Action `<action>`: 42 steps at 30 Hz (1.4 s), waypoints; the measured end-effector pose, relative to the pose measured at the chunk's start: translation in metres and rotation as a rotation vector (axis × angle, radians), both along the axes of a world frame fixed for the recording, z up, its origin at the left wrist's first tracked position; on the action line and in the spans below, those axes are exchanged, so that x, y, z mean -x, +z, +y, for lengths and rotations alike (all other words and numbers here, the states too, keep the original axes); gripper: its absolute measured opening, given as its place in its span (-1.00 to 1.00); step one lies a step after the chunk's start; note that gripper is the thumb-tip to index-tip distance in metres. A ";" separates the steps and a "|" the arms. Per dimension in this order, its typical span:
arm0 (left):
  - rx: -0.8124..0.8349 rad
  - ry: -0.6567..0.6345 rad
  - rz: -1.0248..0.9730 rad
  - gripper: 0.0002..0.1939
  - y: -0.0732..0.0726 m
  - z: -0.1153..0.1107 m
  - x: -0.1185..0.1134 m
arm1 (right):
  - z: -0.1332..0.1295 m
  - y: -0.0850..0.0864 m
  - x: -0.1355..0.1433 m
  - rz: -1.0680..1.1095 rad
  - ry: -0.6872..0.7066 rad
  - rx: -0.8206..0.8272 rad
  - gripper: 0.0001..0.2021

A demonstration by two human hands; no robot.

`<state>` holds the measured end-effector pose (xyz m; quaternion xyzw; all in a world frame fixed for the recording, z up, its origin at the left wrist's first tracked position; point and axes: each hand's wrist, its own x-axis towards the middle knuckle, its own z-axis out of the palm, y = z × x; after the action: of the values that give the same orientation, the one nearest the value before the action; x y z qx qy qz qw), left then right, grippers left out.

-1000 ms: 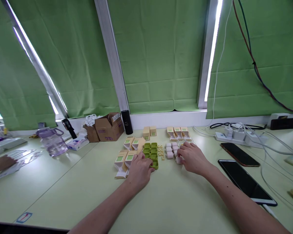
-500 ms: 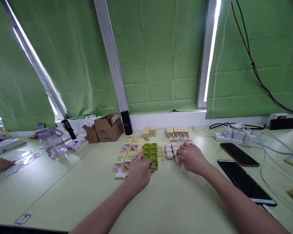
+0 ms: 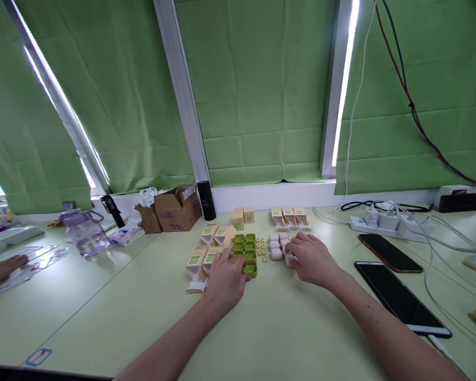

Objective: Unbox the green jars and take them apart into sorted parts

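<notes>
On the pale table, my left hand has its fingers closed on the near left end of a block of green square trays. Small yellow pieces lie just right of the trays. Several white rounded pieces stand in rows farther right, and my right hand pinches one at their near right edge. Open small boxes with green labels stand left of my left hand. Three more open boxes are behind the white pieces, with closed ones behind the trays.
Two phones and a power strip with cables lie at the right. A cardboard box, a black cylinder and a purple jug stand at the left. Another person's hand rests at the far left.
Both my hands keep nearly the same places. The other person's hand at the far left has shifted slightly right, and the whole view has moved a little.
</notes>
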<state>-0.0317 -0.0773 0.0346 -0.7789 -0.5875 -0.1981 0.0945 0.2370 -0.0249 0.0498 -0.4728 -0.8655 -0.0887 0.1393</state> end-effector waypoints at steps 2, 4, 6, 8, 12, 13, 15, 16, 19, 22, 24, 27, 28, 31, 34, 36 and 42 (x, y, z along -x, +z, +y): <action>-0.004 0.004 -0.003 -0.86 0.000 0.000 0.000 | -0.002 0.001 0.003 0.016 0.008 -0.006 -0.88; -0.002 0.003 -0.011 -0.86 0.000 0.000 0.000 | -0.006 0.000 0.007 0.035 0.028 -0.001 -0.91; 0.006 0.003 -0.015 -0.86 0.001 -0.001 -0.001 | -0.011 -0.001 0.013 0.054 0.058 0.012 -0.91; 0.004 0.001 -0.010 -0.86 0.003 -0.003 -0.001 | -0.017 -0.004 0.021 0.070 0.088 0.027 -0.86; -0.047 -0.011 -0.012 -0.84 0.009 -0.007 -0.002 | -0.032 -0.014 0.040 0.039 0.177 0.115 -0.82; -0.068 -0.016 -0.017 -0.83 0.010 -0.007 -0.001 | -0.036 -0.018 0.044 0.025 0.212 0.144 -0.83; -0.106 -0.021 -0.028 -0.84 0.014 -0.006 0.001 | -0.040 -0.024 0.051 0.004 0.252 0.179 -0.84; -0.121 -0.020 -0.034 -0.84 0.016 -0.005 0.003 | -0.041 -0.027 0.053 -0.001 0.264 0.186 -0.84; -0.149 0.003 -0.048 -0.87 0.020 0.001 0.008 | -0.041 -0.034 0.056 0.016 0.268 0.196 -0.85; -0.170 0.027 -0.056 -0.86 0.025 0.008 0.012 | -0.040 -0.038 0.055 0.051 0.266 0.215 -0.86; -0.183 0.038 -0.060 -0.85 0.031 0.013 0.014 | -0.039 -0.038 0.055 0.064 0.267 0.229 -0.85; -0.189 0.034 -0.067 -0.84 0.041 0.023 0.017 | -0.039 -0.037 0.056 0.062 0.261 0.245 -0.85; -0.185 0.029 -0.069 -0.83 0.045 0.029 0.018 | -0.039 -0.037 0.056 0.059 0.258 0.250 -0.85; -0.191 0.046 -0.084 -0.81 0.055 0.053 0.023 | -0.040 -0.036 0.056 0.062 0.258 0.249 -0.85; -0.112 0.078 -0.093 -0.76 0.060 0.085 0.027 | -0.040 -0.037 0.056 0.078 0.265 0.247 -0.86; -0.049 0.122 -0.062 -0.70 0.061 0.108 0.028 | -0.040 -0.037 0.055 0.078 0.264 0.258 -0.86; 0.029 0.110 0.100 -0.55 0.053 0.162 0.021 | -0.039 -0.037 0.055 0.099 0.274 0.260 -0.81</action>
<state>-0.0527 0.0850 0.0880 -0.7557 -0.6268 -0.1448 0.1230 0.1820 -0.0636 0.0125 -0.3684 -0.9180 0.0671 0.1302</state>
